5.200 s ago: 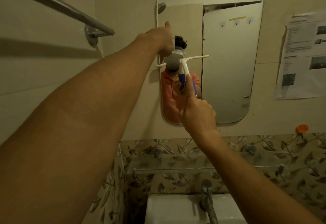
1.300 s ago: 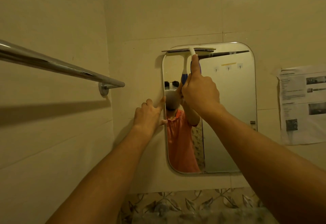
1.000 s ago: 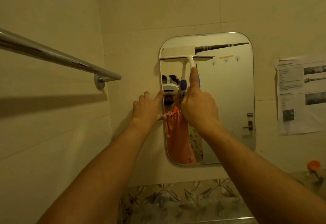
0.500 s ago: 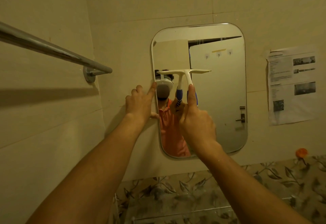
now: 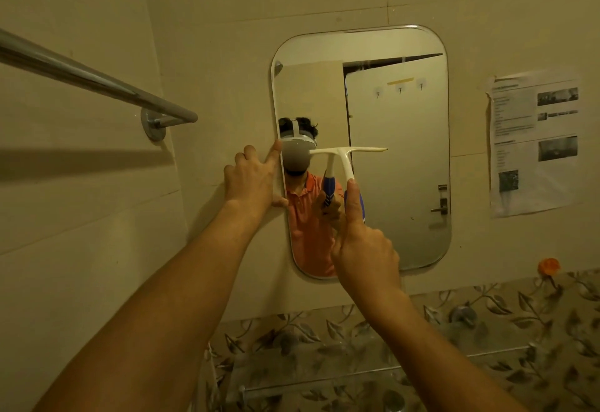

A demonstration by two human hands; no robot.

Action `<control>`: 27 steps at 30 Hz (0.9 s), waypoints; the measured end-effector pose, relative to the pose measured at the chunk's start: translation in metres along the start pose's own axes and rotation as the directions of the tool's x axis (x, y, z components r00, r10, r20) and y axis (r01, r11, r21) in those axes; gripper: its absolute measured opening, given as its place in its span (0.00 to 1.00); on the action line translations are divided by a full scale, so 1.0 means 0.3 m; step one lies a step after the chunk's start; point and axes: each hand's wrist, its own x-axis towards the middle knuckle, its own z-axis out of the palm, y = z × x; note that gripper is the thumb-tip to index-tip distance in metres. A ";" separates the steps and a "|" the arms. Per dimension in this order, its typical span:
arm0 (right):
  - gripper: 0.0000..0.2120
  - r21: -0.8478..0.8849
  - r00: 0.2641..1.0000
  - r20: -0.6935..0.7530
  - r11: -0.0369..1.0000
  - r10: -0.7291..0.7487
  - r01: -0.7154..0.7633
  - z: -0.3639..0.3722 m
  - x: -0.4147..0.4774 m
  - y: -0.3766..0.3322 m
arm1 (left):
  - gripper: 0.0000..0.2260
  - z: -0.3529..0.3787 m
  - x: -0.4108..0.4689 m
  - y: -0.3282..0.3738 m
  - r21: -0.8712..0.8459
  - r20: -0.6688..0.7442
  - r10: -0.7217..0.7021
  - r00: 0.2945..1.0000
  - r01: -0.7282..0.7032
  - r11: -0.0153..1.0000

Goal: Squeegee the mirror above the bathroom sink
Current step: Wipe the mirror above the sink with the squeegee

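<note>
Right hand (image 5: pixel 363 255) grips one white, blue-handled squeegee (image 5: pixel 345 160) against one rounded rectangular mirror (image 5: pixel 399 151); left hand (image 5: pixel 250 181) rests straight-fingered on its edge.

Both arms reach forward and up. Left hand (image 5: pixel 251 181) flat, fingers spread, index pointing up. Right hand (image 5: pixel 365 249) curled round squeegee (image 5: pixel 344 164) handle, one digit straight along it.

Rounded wall mirror (image 5: pixel 399 168), upright; white squeegee (image 5: pixel 344 158), blue handle, blade level at mid-height
</note>
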 end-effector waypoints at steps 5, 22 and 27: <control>0.43 -0.055 1.000 -0.016 0.998 -0.010 0.009 0.043 -0.069 0.040 | 0.59 0.000 0.000 0.004 -0.004 0.001 -0.003 1.000 0.003 1.000; 0.45 -0.042 0.998 0.066 0.999 -0.014 0.017 0.124 -0.261 0.106 | 0.59 -0.012 -0.010 0.013 -0.012 0.013 -0.016 1.000 0.016 1.000; 0.45 -0.036 0.994 0.107 0.999 -0.002 0.006 0.174 -0.338 0.142 | 0.59 -0.016 -0.010 0.017 -0.020 0.020 -0.027 0.999 0.027 0.999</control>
